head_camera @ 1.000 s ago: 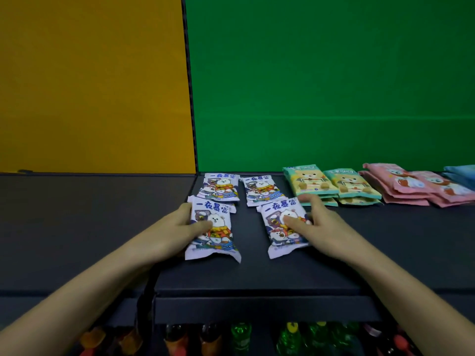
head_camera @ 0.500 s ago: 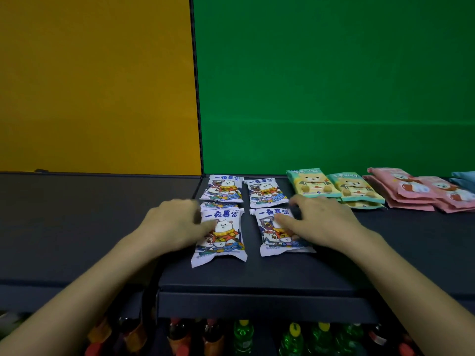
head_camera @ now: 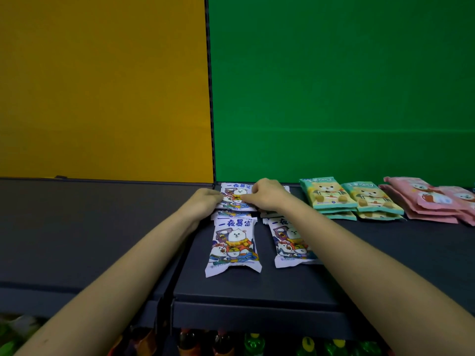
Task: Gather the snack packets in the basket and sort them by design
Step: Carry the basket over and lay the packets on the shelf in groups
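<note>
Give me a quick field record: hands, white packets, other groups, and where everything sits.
left hand: grips left edge of far white cartoon-printed plastic packet
right hand: grips same packet's right side
near white packets: two, flat, side by side
green bear-printed packets: two stacks, right of the white ones
pink packets: overlapping pile, far right
surface: dark table

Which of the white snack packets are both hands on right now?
The back-left white packet, in the far row: the left hand and right hand hold its two sides. The front-left white packet lies untouched.
</note>
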Demonstrator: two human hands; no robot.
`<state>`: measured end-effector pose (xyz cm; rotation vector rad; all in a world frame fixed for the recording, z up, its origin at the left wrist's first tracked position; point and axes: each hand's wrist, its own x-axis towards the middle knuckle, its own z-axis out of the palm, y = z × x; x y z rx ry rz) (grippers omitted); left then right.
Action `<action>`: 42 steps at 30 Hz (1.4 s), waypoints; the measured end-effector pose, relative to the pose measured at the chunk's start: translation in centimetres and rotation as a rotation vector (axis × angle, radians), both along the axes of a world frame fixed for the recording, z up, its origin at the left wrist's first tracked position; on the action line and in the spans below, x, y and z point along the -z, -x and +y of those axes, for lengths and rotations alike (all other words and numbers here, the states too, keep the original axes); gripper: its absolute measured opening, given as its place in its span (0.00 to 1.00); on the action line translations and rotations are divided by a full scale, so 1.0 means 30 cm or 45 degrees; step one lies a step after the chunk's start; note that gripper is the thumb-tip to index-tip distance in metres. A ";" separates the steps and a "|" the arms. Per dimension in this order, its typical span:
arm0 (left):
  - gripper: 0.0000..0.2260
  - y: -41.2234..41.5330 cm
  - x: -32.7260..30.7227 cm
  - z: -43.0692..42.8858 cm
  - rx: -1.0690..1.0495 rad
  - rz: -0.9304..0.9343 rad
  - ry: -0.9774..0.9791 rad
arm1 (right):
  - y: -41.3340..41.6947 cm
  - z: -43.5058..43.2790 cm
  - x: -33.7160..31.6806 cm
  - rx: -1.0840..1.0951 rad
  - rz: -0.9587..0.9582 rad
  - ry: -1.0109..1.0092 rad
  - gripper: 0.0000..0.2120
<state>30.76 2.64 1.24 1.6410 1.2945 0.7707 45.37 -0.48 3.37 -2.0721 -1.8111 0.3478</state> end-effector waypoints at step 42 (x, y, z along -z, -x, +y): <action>0.22 -0.036 0.036 0.058 0.047 0.154 -0.206 | -0.133 -0.074 0.016 0.049 -0.419 0.121 0.20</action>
